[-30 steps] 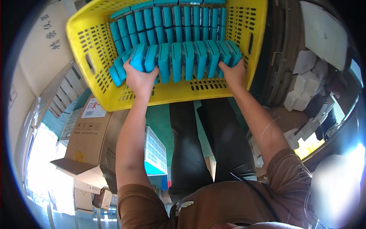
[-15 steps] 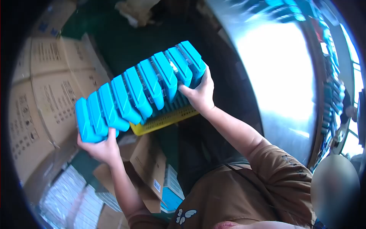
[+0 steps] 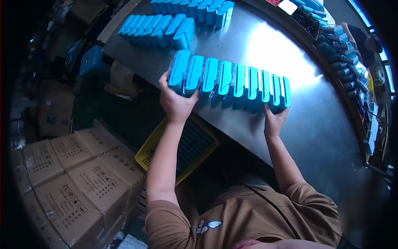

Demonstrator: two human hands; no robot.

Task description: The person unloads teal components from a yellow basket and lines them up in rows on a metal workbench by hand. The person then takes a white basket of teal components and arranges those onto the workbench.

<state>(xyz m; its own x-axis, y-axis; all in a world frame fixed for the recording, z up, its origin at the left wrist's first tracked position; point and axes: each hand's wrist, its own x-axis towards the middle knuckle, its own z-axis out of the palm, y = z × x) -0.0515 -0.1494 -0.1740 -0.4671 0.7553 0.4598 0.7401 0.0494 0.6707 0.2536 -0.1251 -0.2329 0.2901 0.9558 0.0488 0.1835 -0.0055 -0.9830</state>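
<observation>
A row of several turquoise plastic cases (image 3: 225,79), pressed side by side, spans the space between my hands above the near edge of the metal table (image 3: 327,137). My left hand (image 3: 177,101) grips the left end of the row, thumb on the near side. At the right end, my right hand (image 3: 275,121) is closed around the last cases. The squeeze from both ends holds the row together. Whether its underside touches the table I cannot tell.
Two more rows of turquoise cases (image 3: 157,30) stand at the table's far left. Below the table edge is a yellow crate (image 3: 143,155) with turquoise items inside. Cardboard boxes (image 3: 83,178) are stacked at lower left. A shelf of devices (image 3: 348,62) lines the right side.
The row of cases has swung from over the crate and floor to the metal table, turning so its right end now sits lower. Both hands have kept their grip, and the view has turned.
</observation>
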